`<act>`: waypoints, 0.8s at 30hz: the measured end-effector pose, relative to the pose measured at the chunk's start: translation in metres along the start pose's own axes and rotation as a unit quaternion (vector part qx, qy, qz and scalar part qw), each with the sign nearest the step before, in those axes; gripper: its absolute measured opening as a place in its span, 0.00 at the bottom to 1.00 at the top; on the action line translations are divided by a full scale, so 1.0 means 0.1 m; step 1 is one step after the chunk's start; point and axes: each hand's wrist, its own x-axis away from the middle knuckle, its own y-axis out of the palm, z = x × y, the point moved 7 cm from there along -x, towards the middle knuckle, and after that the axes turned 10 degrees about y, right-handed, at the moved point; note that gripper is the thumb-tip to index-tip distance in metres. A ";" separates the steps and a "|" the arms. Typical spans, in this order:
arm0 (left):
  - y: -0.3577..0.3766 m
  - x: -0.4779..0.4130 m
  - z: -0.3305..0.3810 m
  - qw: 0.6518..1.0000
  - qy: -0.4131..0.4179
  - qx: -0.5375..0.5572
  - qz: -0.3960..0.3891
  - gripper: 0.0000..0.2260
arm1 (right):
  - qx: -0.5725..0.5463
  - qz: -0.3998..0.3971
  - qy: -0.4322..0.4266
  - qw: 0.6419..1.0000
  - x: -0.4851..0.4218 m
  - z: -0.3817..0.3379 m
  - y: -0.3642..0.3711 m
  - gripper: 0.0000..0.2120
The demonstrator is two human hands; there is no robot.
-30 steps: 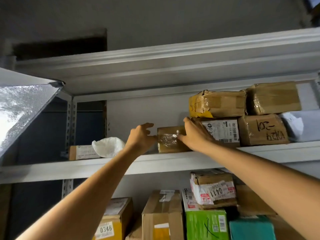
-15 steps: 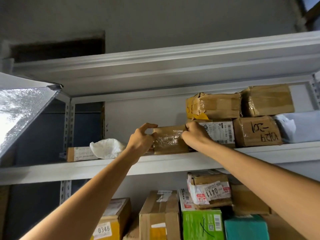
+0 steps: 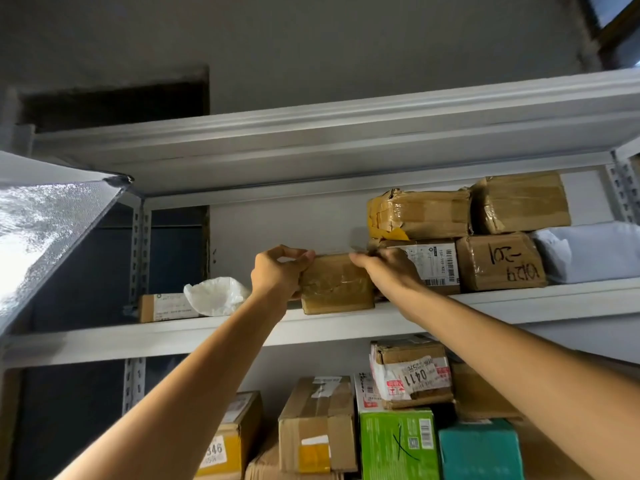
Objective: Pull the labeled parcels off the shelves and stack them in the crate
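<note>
Parcel [image 3: 337,284]: small, taped carton; we judge it light, stiff, slick. Left hand [image 3: 277,271] and right hand [image 3: 388,271] each clasp one end.

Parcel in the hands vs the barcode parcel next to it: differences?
The held parcel shows plain taped brown; the barcode parcel bears a white printed label. The left hand and right hand grip the held parcel, nothing on top; the barcode parcel sits under a yellow-taped parcel. Both brown, same shelf.

Dim overall, bright glare at left, wide-angle bending, slight softness
</note>
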 end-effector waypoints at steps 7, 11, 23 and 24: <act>0.07 0.22 -0.11 0.971 -0.115 0.151 -0.144 0.12 | -0.020 -0.052 -0.039 0.998 0.21 0.11 0.03 0.52; 0.04 0.37 -0.20 0.957 -0.093 0.178 -0.210 0.22 | -0.020 -0.072 -0.069 0.995 0.38 0.11 -0.01 0.45; -0.02 0.63 -0.33 0.959 0.045 0.181 -0.215 0.35 | 0.007 -0.090 -0.158 0.983 0.62 0.21 -0.12 0.46; -0.02 0.63 -0.33 0.959 0.052 0.177 -0.215 0.35 | 0.000 -0.092 -0.160 0.983 0.62 0.22 -0.12 0.48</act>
